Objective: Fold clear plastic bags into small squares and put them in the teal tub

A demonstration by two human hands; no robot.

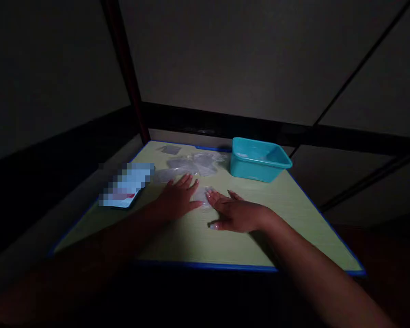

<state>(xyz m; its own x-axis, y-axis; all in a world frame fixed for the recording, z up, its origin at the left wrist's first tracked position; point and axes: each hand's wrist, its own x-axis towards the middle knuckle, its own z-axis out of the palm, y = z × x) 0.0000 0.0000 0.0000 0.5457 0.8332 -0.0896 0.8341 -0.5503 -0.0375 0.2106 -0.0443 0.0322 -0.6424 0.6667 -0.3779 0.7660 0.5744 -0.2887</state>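
Note:
My left hand [180, 198] lies flat with its fingers spread, its thumb and fingertips at a clear plastic bag [201, 196] on the table. From the right, my right hand [237, 213] reaches the same bag, fingers stretched out and fingertips touching its right side. More clear plastic bags [194, 164] lie loosely overlapped just beyond my left hand. Neither hand grips anything. The thin plastic blends into the tabletop, so its edges are hard to make out.
The pale yellow table [205, 246] has a blue edge. A turquoise plastic basket [256, 166] stands at the back right. On the left lies a phone [130, 184] with a lit, blurred screen. A small flat clear packet [171, 149] lies near the back edge. Walls rise behind.

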